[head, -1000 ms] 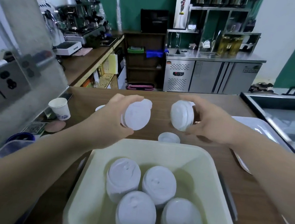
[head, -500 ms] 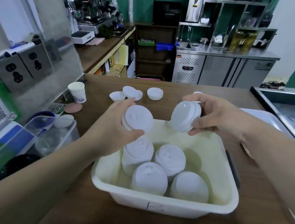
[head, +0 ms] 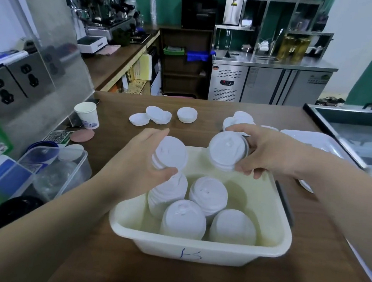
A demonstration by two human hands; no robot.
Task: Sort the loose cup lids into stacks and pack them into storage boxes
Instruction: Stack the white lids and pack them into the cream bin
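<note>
A cream storage box [head: 198,249] sits on the wooden counter and holds several stacks of white cup lids [head: 207,195]. My left hand [head: 141,159] grips a short stack of white lids [head: 170,154] just above the box's back-left stack. My right hand [head: 264,153] grips another short stack of lids [head: 226,152] over the box's far rim. Loose white lids [head: 157,115] lie on the counter behind the box, with more lids [head: 240,119] behind my right hand.
A paper cup [head: 87,114] stands at the left by a steel socket panel [head: 13,84]. A clear plastic container [head: 54,170] sits at the left of the box. A white tray [head: 317,142] lies at the right, beside a glass case [head: 366,136].
Both hands have come down and nearer with their lid stacks, from above the counter behind the box to over the box. The left stack now hovers over the back-left stack.
</note>
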